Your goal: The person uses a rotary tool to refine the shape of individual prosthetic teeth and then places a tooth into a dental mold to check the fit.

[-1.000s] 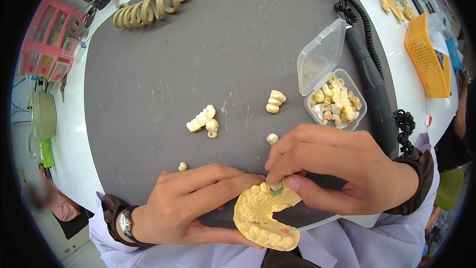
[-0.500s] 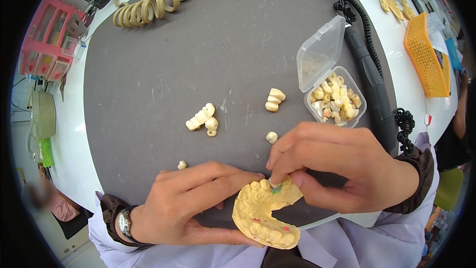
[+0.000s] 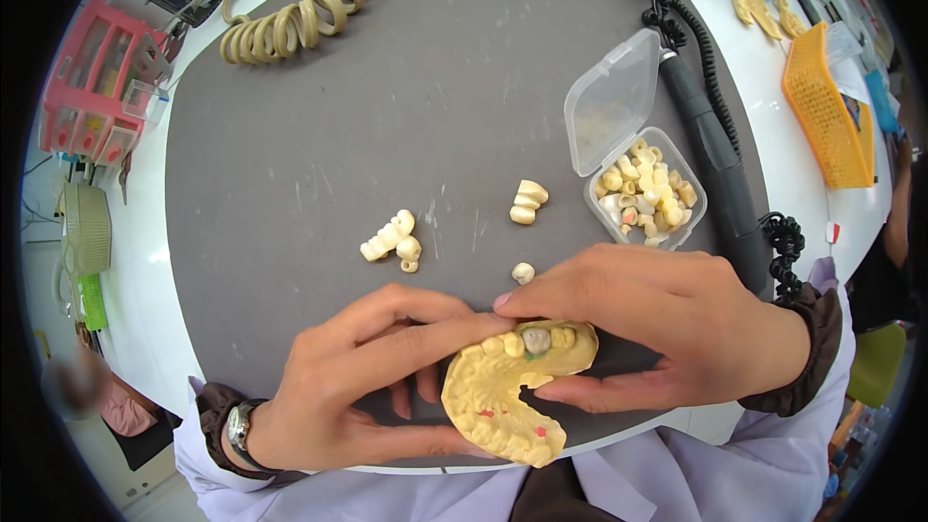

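Yellow dental cast (image 3: 503, 396), a horseshoe-shaped plaster arch with teeth along its rim, sits low in the middle of the frame, held over the near edge of the dark grey mat (image 3: 387, 116). The left hand (image 3: 377, 377) cups it from below and from the left, fingers curled round, the forefinger stretched across the top of the arch. The right hand (image 3: 657, 329) comes in from the right, thumb under the cast's end, fingertips pressed together over a grey crown (image 3: 536, 338) seated among the yellow teeth.

Just beyond the hands a single small tooth piece (image 3: 523, 273) lies on the mat. Farther up are a short row of joined cream teeth (image 3: 390, 240) to the left and a smaller cluster (image 3: 528, 201) near the centre. Right of that stands a clear plastic box (image 3: 646, 195), lid open, filled with loose teeth, with a black handpiece (image 3: 710, 150) beside it. A coiled cream hose (image 3: 300, 10) curls across the upper left.
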`<state>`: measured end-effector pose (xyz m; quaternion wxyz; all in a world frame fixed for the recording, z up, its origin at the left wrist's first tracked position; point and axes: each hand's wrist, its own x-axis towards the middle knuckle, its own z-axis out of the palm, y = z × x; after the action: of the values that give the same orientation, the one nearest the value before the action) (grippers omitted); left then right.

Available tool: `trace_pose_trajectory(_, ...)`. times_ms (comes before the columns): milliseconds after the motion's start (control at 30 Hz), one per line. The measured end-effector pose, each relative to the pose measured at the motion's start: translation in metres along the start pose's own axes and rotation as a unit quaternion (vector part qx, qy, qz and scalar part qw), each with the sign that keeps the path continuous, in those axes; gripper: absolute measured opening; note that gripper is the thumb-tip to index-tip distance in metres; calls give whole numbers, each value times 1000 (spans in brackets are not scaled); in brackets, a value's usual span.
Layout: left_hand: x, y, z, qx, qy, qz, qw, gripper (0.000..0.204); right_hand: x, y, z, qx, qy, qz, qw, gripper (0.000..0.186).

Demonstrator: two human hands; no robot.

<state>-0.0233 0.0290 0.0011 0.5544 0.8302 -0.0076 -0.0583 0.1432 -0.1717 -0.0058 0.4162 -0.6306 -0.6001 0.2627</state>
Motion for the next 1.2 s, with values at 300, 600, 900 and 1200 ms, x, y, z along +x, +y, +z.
trace_pose_trajectory(300, 0, 2, 5, 22, 12, -8, 1000, 54, -2, 6, 8, -69, 32, -77, 994, 47)
trace_pose_trajectory(600, 1, 0, 0, 32, -6, 27, 999, 52, -1, 2, 9, -90, 22, -79, 993, 46)
trace_pose_trajectory(900, -1, 1, 4, -26, 25, -20, 999, 44, -1, -1, 6, -83, -6, -92, 992, 32)
trace_pose_trajectory(1200, 2, 1, -1, 14, -8, 6, 1000, 47, -2, -4, 5, -95, 0, -97, 991, 28)
